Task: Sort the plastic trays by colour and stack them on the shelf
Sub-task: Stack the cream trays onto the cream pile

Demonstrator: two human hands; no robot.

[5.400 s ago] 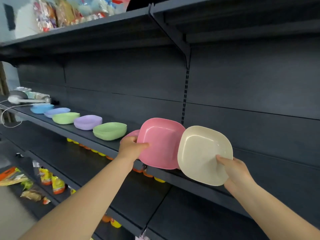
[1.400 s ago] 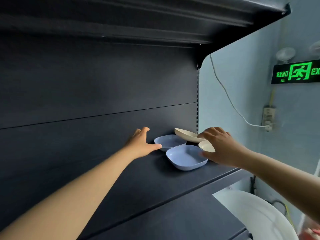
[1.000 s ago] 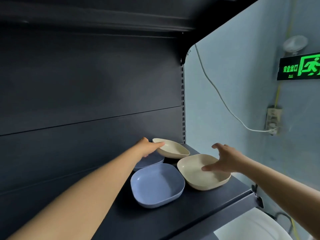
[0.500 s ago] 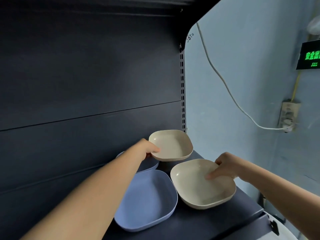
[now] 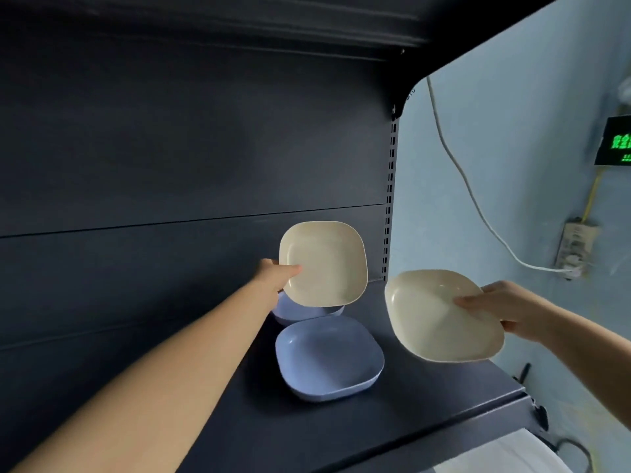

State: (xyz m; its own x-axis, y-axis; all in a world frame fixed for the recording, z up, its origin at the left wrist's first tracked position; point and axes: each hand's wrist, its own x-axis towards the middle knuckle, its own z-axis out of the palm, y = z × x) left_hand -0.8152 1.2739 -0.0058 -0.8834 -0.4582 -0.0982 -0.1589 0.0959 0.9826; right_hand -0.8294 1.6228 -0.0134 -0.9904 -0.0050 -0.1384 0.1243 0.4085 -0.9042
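The shelf (image 5: 426,414) has bare dark surface in front of and to the left of the front blue tray (image 5: 327,356), and a bare strip along its right end up to the edge. That tray sits mid-shelf; the rear blue tray (image 5: 300,310) lies just behind it, close to the back panel (image 5: 170,165), which closes off the rear. Overhead, the upper shelf (image 5: 239,25) and its bracket (image 5: 401,100) cap the space, with tall open room between. The left hand (image 5: 276,274) holds a cream tray (image 5: 324,264) tilted up above the rear blue tray. The right hand (image 5: 512,308) holds a second cream tray (image 5: 440,315) in the air over the shelf's right end. Between the two cream trays an open gap remains. To the right, past the shelf end, a wall (image 5: 512,165) carries a hanging cable (image 5: 471,192).
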